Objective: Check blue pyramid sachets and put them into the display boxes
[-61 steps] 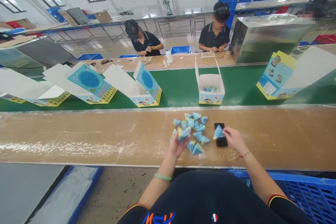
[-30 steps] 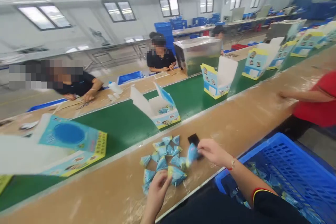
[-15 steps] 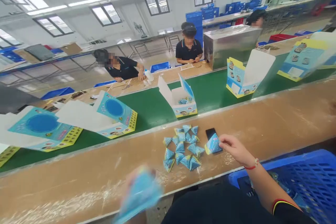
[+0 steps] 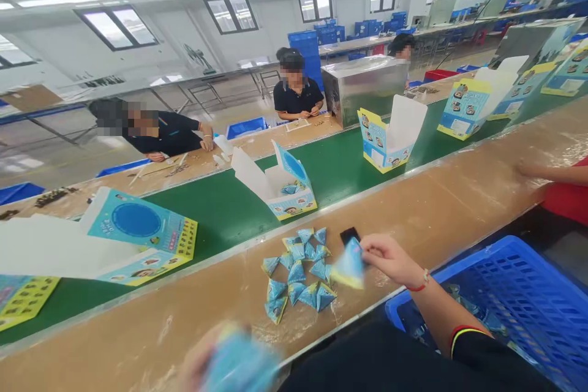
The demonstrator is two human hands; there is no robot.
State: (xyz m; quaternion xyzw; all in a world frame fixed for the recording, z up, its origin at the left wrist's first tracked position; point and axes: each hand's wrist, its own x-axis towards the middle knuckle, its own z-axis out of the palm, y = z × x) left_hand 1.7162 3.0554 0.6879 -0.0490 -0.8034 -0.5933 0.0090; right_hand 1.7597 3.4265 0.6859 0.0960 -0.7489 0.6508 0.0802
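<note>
My right hand (image 4: 383, 257) pinches a blue and yellow triangular packet (image 4: 351, 264) by its edge, just above the brown table. A black phone-like slab (image 4: 350, 235) lies partly behind that packet. At the bottom of the view, blurred by motion, my left hand (image 4: 202, 349) has its fingers closed on another blue packet (image 4: 241, 362). Between the hands, several triangular packets (image 4: 296, 271) lie in a loose cluster on the table. Beyond them an open carton (image 4: 292, 203) stands on the green belt with a few packets inside.
More open cartons (image 4: 142, 220) stand along the green belt (image 4: 215, 214). A blue basket (image 4: 528, 294) with packets in it is at my right side. Co-workers (image 4: 297, 95) sit across the belt beside a metal housing (image 4: 367, 89). Another person's arm (image 4: 551, 173) reaches in from the right.
The view has turned, so the cluster and cartons appear further left. Both hands still hold their packets; the right one's packet is now tilted and blurred. Another person's arm has appeared at right.
</note>
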